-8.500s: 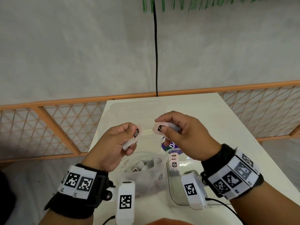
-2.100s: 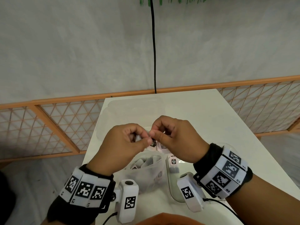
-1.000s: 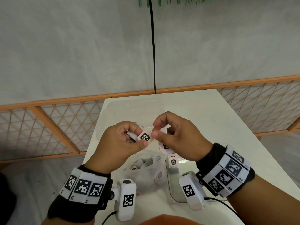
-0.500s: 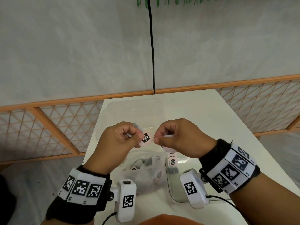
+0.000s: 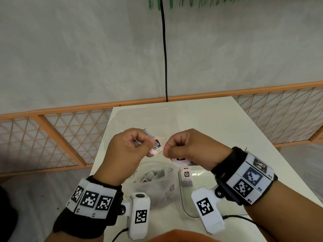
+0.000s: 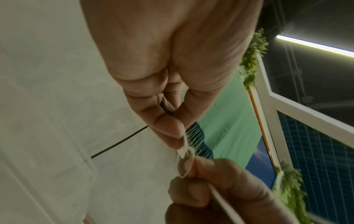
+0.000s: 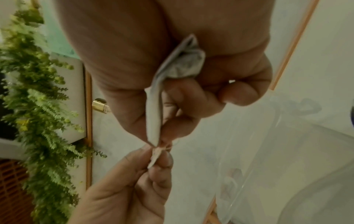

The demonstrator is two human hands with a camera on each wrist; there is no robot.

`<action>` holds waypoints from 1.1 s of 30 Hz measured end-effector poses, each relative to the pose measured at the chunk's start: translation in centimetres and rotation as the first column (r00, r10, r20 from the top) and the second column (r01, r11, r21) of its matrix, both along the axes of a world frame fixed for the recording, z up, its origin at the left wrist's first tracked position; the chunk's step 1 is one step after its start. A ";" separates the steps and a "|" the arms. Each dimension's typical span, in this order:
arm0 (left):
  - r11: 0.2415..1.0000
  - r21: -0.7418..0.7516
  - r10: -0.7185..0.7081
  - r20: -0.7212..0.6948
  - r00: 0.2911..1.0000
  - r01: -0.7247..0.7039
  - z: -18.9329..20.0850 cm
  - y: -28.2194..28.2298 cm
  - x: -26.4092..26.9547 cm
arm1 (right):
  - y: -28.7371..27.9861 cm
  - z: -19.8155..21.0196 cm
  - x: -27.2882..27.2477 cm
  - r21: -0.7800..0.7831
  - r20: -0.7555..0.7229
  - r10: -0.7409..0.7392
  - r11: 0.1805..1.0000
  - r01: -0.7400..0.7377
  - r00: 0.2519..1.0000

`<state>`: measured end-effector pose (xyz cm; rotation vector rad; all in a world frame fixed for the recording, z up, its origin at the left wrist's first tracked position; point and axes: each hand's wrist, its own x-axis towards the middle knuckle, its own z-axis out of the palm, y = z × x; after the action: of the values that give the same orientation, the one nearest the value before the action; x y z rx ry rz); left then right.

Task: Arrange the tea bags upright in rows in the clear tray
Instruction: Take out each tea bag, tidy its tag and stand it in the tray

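Above the table, my left hand (image 5: 148, 148) grips a tea bag (image 5: 146, 132) and pinches its pink tag (image 5: 156, 145). Close beside it, my right hand (image 5: 167, 151) pinches the thin string by that tag. A second tea bag (image 7: 179, 65) is tucked in the right palm, and its pink tag (image 5: 180, 160) shows under the hand. The left wrist view shows the tag (image 6: 182, 146) with loops of string between both hands' fingertips. The clear tray (image 5: 182, 205) lies under the right wrist, with one tea bag (image 5: 186, 179) standing upright in it.
A clear tub (image 5: 157, 194) of several loose tea bags stands left of the tray. A clear lid or container (image 5: 138, 119) lies farther back on the white table (image 5: 227, 130). An orange lattice fence (image 5: 57, 133) and a black cable (image 5: 164, 49) stand behind.
The two hands have come together from apart. Over the last second the right hand has dropped a little and pinched the string beside the left hand's tag.
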<state>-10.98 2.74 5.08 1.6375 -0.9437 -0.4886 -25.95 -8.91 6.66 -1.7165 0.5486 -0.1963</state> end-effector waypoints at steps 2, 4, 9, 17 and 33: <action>1.000 0.008 -0.002 -0.102 0.995 0.003 0.0 0.0 0.1 | 0.0 0.0 0.2 -0.087 -0.029 -0.019 0.996 0.016 0.999; 1.000 0.010 -0.007 -0.183 0.983 0.009 0.1 -0.1 0.1 | 0.0 0.1 0.2 -0.177 -0.043 -0.039 0.984 0.031 0.998; 1.000 -0.010 -0.001 -0.248 0.969 -0.001 0.3 0.1 0.4 | -0.3 0.0 0.2 -0.335 -0.044 -0.053 0.942 0.036 0.998; 0.983 0.084 -0.153 -0.115 0.982 0.163 0.4 0.7 1.8 | -1.5 0.4 -0.3 -0.455 -0.010 -0.103 0.886 0.087 0.995; 0.921 0.113 -0.354 -0.161 0.921 0.374 0.4 1.0 1.6 | -1.6 0.1 -0.3 -0.425 0.046 -0.049 0.903 0.064 0.998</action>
<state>-9.39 3.72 5.51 1.5327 -1.1371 -0.9318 -26.23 -10.55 6.76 -2.1189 0.5581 -0.4116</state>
